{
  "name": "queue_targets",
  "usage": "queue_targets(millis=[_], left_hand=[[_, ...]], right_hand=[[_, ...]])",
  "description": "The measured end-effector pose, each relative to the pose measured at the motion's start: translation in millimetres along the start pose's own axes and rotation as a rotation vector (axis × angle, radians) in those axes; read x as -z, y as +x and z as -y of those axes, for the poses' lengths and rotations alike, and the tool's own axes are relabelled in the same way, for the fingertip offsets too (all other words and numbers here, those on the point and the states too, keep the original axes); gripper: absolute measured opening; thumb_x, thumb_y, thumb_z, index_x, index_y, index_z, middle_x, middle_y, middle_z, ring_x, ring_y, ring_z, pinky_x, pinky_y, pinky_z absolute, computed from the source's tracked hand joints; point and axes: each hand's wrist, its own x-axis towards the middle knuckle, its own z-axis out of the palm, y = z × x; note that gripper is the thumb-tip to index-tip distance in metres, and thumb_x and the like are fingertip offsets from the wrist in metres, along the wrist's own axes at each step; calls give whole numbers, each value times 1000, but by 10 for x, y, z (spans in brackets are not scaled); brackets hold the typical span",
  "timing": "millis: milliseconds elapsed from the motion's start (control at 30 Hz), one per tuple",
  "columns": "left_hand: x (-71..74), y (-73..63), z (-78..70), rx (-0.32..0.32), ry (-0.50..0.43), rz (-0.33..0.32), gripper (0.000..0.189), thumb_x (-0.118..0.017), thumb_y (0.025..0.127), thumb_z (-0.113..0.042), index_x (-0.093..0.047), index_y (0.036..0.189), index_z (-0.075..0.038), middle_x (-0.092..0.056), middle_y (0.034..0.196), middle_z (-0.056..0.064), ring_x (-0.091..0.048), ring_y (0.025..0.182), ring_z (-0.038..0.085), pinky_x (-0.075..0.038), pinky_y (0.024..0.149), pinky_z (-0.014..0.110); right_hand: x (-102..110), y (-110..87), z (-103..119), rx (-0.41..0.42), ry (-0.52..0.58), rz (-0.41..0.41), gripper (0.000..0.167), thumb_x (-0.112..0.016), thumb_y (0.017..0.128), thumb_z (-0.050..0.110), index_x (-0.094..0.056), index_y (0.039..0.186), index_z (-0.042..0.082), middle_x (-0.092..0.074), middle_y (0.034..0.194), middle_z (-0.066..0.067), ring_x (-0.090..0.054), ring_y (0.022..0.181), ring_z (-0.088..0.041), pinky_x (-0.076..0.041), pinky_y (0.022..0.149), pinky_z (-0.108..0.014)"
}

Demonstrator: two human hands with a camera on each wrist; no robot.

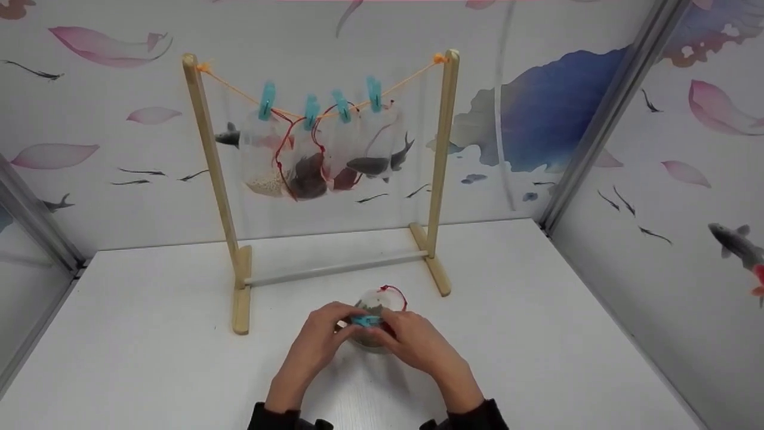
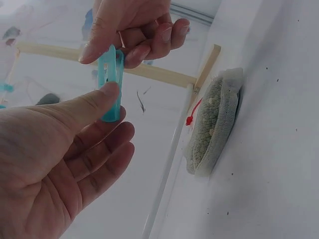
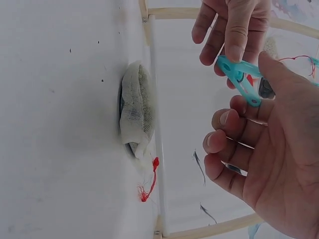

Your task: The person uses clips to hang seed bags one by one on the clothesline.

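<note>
A staged recording booth; white table (image 1: 537, 334) walled in by fish-and-petal printed panels (image 1: 656, 149); small wooden drying rack (image 1: 441, 179).

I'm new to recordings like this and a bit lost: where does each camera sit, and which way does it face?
Head: worn on the head, looking forward and down at the table, rack, both hands and sleeves.
Left wrist: on that wrist, facing the left hand, clothespin, mesh bag.
Right wrist: facing the right hand, same clothespin.
All views share clothespin, bag.
</note>
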Motion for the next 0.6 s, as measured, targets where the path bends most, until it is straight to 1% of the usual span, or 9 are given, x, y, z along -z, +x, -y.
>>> queue_targets(millis=[133,233,400,467,600], left_hand=[[-29,-1,-19,-5,30,-20,25,-68,94,-17,-71,119,-17,-70,111,-1,-65,103,15,-57,88,35],[-61,0,-32,-32,53,-39,27,-67,94,-16,-69,122,-16,-69,115,0,-66,105,16,-56,91,41],[-74,-12,-32,-63,66,-66,28,-67,95,-17,-68,122,-17,-69,115,-1,-66,104,15,-57,91,41],[-60,-17,-30,-66,74,-77,27,-67,94,-17,-68,121,-17,-69,113,-1,-66,103,15,-57,90,41],[-33,-16,-26,-50,72,-79,26,-67,95,-19,-68,121,-16,-69,111,-1,-66,103,16,-56,91,43]], right_hand=[[3,-1,-17,-2,5,-4,31,-53,102,41,-63,99,12,-61,79,4,-50,71,-6,-45,66,-22],[4,-1,-28,15,-4,-25,32,-50,103,40,-62,100,10,-62,79,3,-51,70,-6,-47,65,-23],[2,-10,-18,39,-19,-66,34,-50,103,43,-57,94,11,-51,73,5,-44,66,-6,-39,61,-20],[2,-17,-9,38,-30,-76,34,-50,102,46,-56,98,12,-49,75,7,-44,68,-5,-37,62,-20],[14,-27,7,53,-76,-89,34,-47,103,45,-53,106,12,-52,80,5,-45,72,-7,-39,64,-21]])
